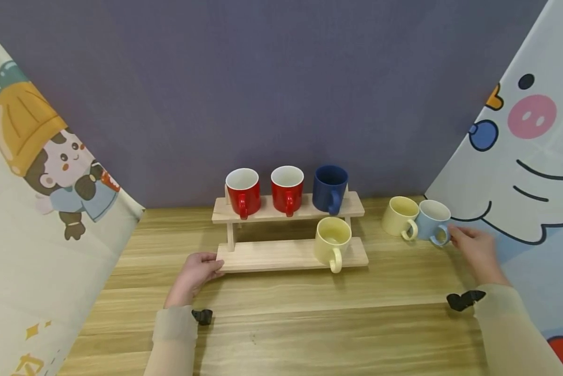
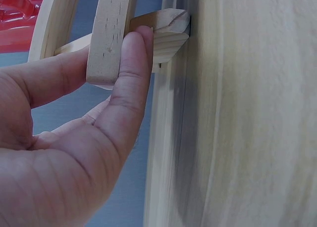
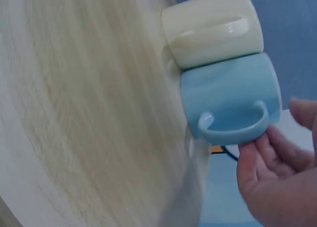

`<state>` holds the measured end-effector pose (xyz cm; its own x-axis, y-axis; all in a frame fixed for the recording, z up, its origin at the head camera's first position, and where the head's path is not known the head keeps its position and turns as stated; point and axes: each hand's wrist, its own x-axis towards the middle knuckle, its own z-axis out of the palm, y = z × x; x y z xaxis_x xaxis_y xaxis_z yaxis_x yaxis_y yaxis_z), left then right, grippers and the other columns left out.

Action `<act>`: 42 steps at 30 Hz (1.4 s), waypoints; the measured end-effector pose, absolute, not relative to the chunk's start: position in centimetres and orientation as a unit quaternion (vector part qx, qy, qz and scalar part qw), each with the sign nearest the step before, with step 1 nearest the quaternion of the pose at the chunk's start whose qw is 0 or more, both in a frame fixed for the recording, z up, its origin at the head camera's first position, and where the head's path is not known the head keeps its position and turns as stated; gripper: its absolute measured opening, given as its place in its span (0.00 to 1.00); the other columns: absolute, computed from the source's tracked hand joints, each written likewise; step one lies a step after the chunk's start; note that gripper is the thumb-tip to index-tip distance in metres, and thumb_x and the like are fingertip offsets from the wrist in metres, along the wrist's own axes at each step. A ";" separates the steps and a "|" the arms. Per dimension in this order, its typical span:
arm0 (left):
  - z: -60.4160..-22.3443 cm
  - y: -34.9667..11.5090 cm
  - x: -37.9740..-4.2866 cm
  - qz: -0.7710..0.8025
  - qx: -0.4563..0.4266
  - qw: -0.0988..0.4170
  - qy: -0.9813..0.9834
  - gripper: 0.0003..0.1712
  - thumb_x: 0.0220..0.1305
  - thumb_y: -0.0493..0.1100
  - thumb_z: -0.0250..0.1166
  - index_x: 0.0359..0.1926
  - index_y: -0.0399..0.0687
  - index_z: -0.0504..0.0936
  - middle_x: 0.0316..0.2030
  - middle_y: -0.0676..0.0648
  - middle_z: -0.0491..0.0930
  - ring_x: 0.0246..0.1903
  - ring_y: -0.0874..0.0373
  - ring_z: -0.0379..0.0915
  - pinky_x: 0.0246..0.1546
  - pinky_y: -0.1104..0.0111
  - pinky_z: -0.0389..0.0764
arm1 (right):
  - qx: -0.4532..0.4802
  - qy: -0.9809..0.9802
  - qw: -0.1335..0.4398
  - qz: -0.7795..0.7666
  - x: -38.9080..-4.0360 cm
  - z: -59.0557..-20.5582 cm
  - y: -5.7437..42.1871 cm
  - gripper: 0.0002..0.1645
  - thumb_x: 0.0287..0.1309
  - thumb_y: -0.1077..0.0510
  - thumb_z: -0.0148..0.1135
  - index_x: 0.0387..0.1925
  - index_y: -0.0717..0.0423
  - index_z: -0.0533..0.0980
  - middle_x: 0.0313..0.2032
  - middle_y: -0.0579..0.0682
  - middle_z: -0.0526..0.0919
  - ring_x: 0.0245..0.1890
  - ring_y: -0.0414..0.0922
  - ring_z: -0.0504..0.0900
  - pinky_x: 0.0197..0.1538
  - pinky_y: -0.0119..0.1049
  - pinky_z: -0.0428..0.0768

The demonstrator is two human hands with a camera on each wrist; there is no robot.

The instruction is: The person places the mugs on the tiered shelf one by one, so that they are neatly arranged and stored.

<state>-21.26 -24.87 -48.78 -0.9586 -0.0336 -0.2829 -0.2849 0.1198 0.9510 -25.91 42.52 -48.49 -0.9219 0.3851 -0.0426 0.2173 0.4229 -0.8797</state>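
Light-blue mug (image 3: 230,96): right fingers (image 3: 247,165) apparently touching handle (image 3: 233,136) (thumb (image 3: 303,113) apart).

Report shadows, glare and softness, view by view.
Head: soft light, shadow between the tiers of the shelf; left wrist: glints on a red mug, dark shadow band along the table; right wrist: hazy, glints on the yellow mug and blue mug.

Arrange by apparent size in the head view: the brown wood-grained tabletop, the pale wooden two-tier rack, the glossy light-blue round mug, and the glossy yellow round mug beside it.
1. Wood-grained tabletop
2. Wooden two-tier rack
3. Light-blue mug and yellow mug beside it: they look alike, so not ranked.
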 end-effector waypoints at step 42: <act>-49.0 -24.5 -21.1 0.651 -0.111 0.093 0.745 0.22 0.72 0.28 0.60 0.60 0.13 0.68 0.49 0.29 0.74 0.40 0.49 0.79 0.46 0.59 0.87 | -0.052 -0.715 0.056 0.695 -26.4 -50.3 43.8 0.18 0.77 0.53 0.55 0.32 0.52 0.85 0.31 0.40 0.85 0.36 0.31 0.79 0.36 0.20 0.79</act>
<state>-21.07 -24.47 -49.01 -0.9582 -0.0439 -0.2827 -0.2860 0.1282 0.9496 -26.35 43.81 -50.35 -0.9883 0.1522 0.0070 -0.0029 0.0273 -0.9996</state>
